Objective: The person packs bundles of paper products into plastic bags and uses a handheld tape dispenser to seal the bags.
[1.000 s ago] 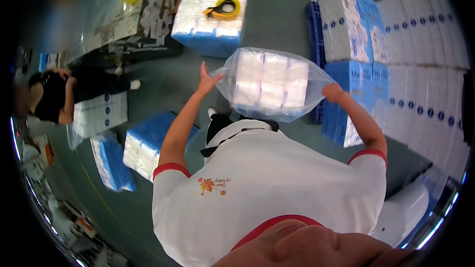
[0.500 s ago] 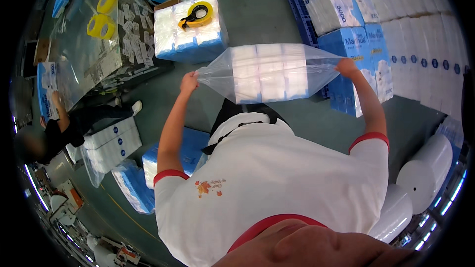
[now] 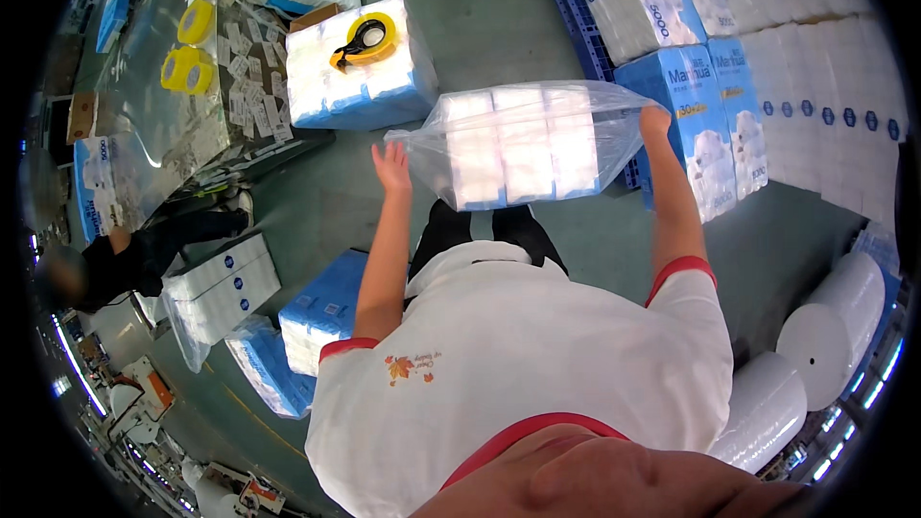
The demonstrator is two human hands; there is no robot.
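Head view: bundle of white packs [image 3: 523,149] sits near frame centre, toward 1 o'clock, with clear bag [image 3: 428,155] film over it; both film ends run past the bundle, to 9 and 3. What holds the bundle up isn't clear.

Clock below is around the bundle. Right hand [image 3: 655,121] at 3 o'clock, grip closed on the bag's right end, film pulled to a point. Left hand [image 3: 391,169] at 9 o'clock, grip apart, fingers spread just beside the left end; contact can't be confirmed.

Step in hand, my read: working the bag ends around the bundle, right end secured, left end loose. Next move calls for the left fingers to close on the loose film, the right holding tension, so both ends can be drawn snug. Risk: thin film slipping or tearing.

Around: tape dispenser [image 3: 365,42] on a wrapped pack [image 3: 389,91] at 10, counter [image 3: 163,149] beyond it, stacked packs [image 3: 705,125] at 3, white rolls [image 3: 815,350] at 4, blue-white packs [image 3: 321,321] on the floor at 8.
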